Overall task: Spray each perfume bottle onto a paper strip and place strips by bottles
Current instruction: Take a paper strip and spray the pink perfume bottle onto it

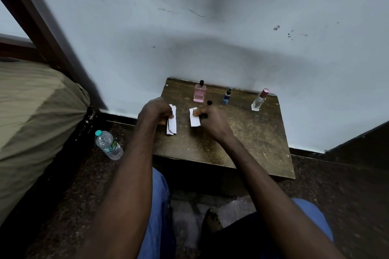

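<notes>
- A pink square glass bottle (199,95), a little blue bottle (227,97) and a clear glass bottle with a pink cap (259,100) are standing in a row along the back of the small brown wooden table (252,145).
- Gaps are showing between them.
- A small round black cap (209,102) is lying just before the first gap.
- The left hand (155,111) and right hand (211,121), each pinching white paper (194,121), are blocking the left part.
- The right front part is giving a hand room.
- A clear plastic water bottle (108,145) is lying on the floor, left of the table.
</notes>
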